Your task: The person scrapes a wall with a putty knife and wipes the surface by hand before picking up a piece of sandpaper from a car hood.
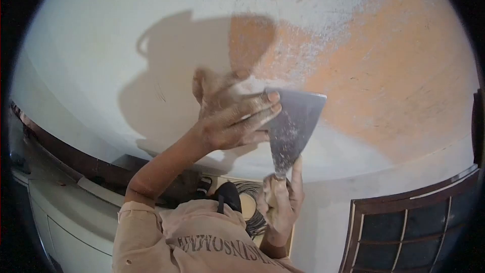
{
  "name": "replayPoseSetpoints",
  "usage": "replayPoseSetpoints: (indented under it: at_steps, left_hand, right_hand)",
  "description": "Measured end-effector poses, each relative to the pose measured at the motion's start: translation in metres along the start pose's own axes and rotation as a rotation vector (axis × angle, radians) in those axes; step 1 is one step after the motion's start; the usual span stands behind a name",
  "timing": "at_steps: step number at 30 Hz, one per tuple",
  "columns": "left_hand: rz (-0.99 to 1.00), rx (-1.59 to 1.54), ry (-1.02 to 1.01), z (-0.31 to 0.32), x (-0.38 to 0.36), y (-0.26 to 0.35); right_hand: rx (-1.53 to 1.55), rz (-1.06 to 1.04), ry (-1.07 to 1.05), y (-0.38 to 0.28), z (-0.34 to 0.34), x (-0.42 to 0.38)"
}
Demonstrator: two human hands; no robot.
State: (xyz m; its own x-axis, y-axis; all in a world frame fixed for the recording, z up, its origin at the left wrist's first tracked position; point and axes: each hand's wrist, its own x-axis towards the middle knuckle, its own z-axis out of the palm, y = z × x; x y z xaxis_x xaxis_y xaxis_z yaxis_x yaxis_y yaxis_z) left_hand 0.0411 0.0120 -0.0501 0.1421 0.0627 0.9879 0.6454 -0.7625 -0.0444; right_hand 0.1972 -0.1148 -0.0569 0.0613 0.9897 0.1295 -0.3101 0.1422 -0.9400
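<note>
A wide putty knife (298, 116) is held upright, its blade edge at the top and specks of pale material stuck on the metal. My right hand (280, 202) is closed around its handle, one finger lying along the lower blade. Fingertips of my left hand (227, 124) touch the left side of the blade. Those fingers are stretched out and apart, with the thumb spread away, and pale dust or paste coats them. Motion blurs part of that hand. Behind both hands is the wall (394, 76), orange in a large area, with white smears across it.
A dark-framed window (404, 232) with several panes is at the lower right. On the left runs a pale cabinet or ledge (70, 212). Below me, coiled dark cable (255, 225) surrounds a pale round object (247, 206). My shadow (172, 76) falls on the wall.
</note>
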Motion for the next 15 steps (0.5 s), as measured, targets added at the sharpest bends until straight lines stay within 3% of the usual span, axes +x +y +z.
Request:
replayPoseSetpoints:
  at_steps: [3, 7, 8, 10, 15]
  left_hand:
    - [0.037, 0.037, -0.020, 0.008, -0.001, 0.006]
    - [-0.027, 0.013, 0.099, 0.008, -0.003, -0.001]
    - [0.037, 0.038, -0.027, 0.005, -0.009, -0.002]
    - [0.042, 0.067, -0.013, 0.004, -0.009, 0.000]
    - [-0.045, 0.123, 0.056, -0.004, -0.011, -0.001]
  right_hand:
    - [-0.005, -0.005, -0.005, -0.006, -0.010, 0.000]
    - [-0.069, -0.014, -0.004, -0.003, -0.002, 0.002]
    - [-0.071, -0.004, 0.011, -0.003, -0.008, -0.006]
    - [-0.050, 0.026, 0.014, -0.006, -0.008, -0.006]
    - [-0.073, 0.002, 0.021, 0.002, 0.008, -0.005]
